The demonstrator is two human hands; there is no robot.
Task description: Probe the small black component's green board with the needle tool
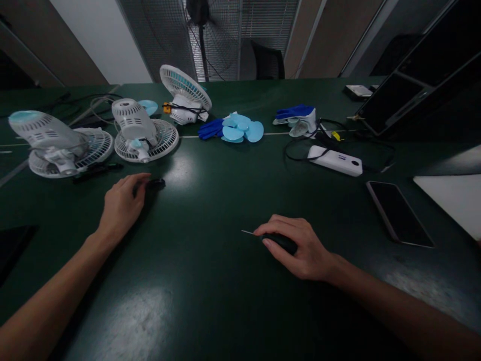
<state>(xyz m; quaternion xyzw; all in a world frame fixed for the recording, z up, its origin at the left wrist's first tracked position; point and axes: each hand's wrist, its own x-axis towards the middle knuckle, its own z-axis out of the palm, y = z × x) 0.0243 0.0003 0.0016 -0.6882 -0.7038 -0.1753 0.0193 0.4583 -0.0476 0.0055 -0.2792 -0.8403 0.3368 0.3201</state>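
Observation:
My right hand (pixel 298 246) is wrapped around a screwdriver (pixel 281 241) with a dark handle, and its thin metal shaft points left, low over the green table. Further left and a bit farther away, my left hand (pixel 122 203) has its fingers closed on a small black object (pixel 155 185) with a rounded end. Its kind cannot be made out, as my fingers hide part of it. Just beyond the left hand lie a dark slim item (pixel 97 171) and a white fan (pixel 137 128), face down on its grille.
More white fans (pixel 56 138) (pixel 185 98) stand at the left and back. A light-blue fan blade (pixel 242 128) rests by blue gloves (pixel 211 129). At right are another glove pair (pixel 296 115), a white power strip (pixel 334 160) with black cables and a phone (pixel 399 213).

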